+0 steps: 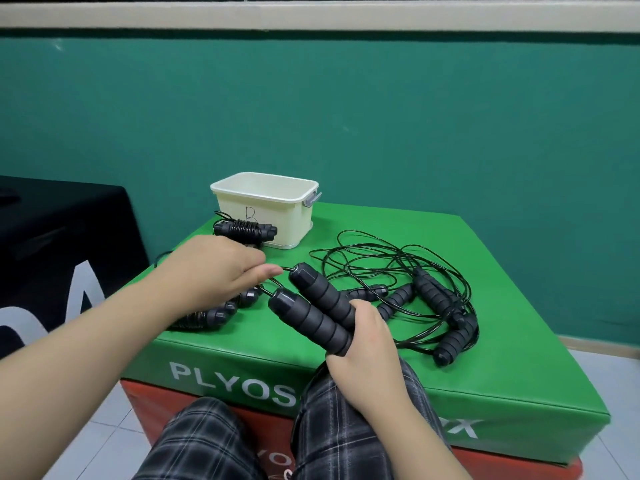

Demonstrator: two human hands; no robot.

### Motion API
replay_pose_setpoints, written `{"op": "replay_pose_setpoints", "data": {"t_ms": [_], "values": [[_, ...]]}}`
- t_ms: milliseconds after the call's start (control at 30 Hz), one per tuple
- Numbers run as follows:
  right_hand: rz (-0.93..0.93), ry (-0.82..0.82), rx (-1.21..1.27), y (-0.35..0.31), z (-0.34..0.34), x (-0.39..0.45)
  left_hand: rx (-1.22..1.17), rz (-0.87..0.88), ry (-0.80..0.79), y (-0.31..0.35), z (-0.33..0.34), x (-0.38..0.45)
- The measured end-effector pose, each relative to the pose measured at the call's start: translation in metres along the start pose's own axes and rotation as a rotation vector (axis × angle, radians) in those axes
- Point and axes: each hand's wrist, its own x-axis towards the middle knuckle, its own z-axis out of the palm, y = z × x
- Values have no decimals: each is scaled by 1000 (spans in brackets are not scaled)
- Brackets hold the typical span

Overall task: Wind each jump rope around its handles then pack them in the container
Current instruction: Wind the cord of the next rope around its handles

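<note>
Black foam handles (320,311) of one jump rope are held side by side in the right hand (363,344), near the container (266,206), fingers curled round their lower ends. Its cord (273,282) is pinched by the left hand (221,268) close to the handle caps. Nothing is wound yet. Loose ropes (398,268) lie tangled right of the container; they could be snagged and dragged if cord is pulled carelessly.

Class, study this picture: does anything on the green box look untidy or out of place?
Yes. A loose tangle of black rope sprawls over the box's right side with unwound handles caught in it. A wound rope bundle lies outside the cream container, not in it.
</note>
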Motion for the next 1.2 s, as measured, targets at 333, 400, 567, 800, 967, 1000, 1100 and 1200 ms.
{"op": "replay_pose_setpoints", "data": {"t_ms": [333,400,567,800,967,1000,1100,1200], "values": [[211,-56,551,-5,-18,2,-390,-140,217,32,25,0],[272,9,653,-4,-16,6,-391,-187,168,52,40,-1],[339,61,790,-7,-2,16,-472,-293,58,97,60,5],[422,147,999,-1,5,23,-330,-261,-269,121,85,-8],[359,128,781,-4,5,19,-181,-190,-329,118,88,-8],[332,118,741,-5,4,18,-152,-169,-355,117,87,-8],[284,108,668,-7,4,17,-56,-104,-414,110,82,-6],[281,88,564,-7,4,18,32,-6,-452,99,76,-6]]}}
